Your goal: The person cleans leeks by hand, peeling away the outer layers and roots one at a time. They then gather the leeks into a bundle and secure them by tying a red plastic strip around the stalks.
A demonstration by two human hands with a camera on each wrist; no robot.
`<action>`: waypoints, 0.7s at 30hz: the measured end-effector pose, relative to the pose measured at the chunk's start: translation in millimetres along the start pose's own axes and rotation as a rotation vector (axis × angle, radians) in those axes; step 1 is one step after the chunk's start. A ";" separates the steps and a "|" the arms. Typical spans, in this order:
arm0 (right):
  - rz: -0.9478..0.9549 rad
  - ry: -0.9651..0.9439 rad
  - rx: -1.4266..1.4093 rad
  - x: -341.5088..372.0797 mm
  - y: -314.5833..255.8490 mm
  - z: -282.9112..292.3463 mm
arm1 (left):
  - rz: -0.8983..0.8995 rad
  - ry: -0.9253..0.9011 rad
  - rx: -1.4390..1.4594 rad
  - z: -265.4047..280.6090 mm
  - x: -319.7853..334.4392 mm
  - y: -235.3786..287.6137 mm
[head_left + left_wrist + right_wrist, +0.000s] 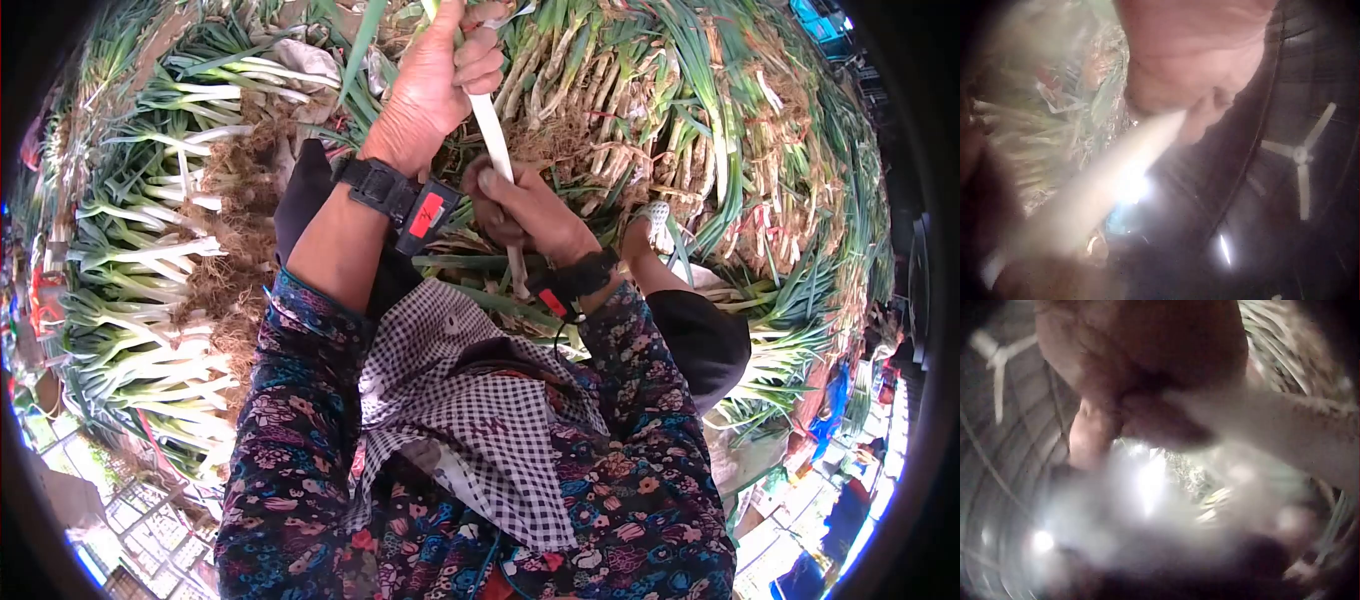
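One leek [489, 128] slants between the two hands in the head view, its white stalk bare in the middle. The left hand [435, 85] grips it higher up, fingers curled round the stalk, with green leaf showing above. Lower down, the right hand [535, 212] holds the stalk between thumb and fingers, and the root end pokes out beneath. In the left wrist view the pale stalk [1107, 165] runs out of the left hand [1194, 56], blurred. The right wrist view shows the right hand [1141, 356] against the whitish stalk [1291, 428].
Rows of white-stemmed leeks [165, 270] lie at the left, roots inward. A large heap of leeks with dry, soil-marked stems [620, 110] spreads across the far right. More leeks [780, 350] lie beside the right knee [700, 340]. A checked cloth [470, 400] covers the lap.
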State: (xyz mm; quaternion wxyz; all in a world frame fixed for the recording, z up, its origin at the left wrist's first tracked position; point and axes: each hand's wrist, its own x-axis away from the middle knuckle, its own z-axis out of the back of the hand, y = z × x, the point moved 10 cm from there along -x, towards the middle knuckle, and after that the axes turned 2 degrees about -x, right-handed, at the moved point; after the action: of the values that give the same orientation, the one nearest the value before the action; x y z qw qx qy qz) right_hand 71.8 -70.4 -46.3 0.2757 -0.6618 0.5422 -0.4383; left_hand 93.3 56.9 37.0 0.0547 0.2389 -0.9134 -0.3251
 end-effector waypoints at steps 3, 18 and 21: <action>-0.176 0.044 0.260 29.2 18.3 -5.1 | -0.040 -0.188 0.225 -0.4 -1.5 18.4; 0.371 0.820 0.800 77.9 -29.5 73.8 | -0.151 0.094 -0.646 -12.3 3.3 -64.3; 0.416 0.881 0.855 83.8 -26.0 70.4 | -0.009 0.086 -0.403 -7.0 -1.2 -60.4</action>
State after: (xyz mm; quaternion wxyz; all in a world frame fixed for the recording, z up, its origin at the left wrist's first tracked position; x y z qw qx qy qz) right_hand 148.3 -151.8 -33.5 0.3459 -0.1331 0.4989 -0.7834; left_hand 120.3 12.8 5.1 0.1389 0.2406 -0.8256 -0.4911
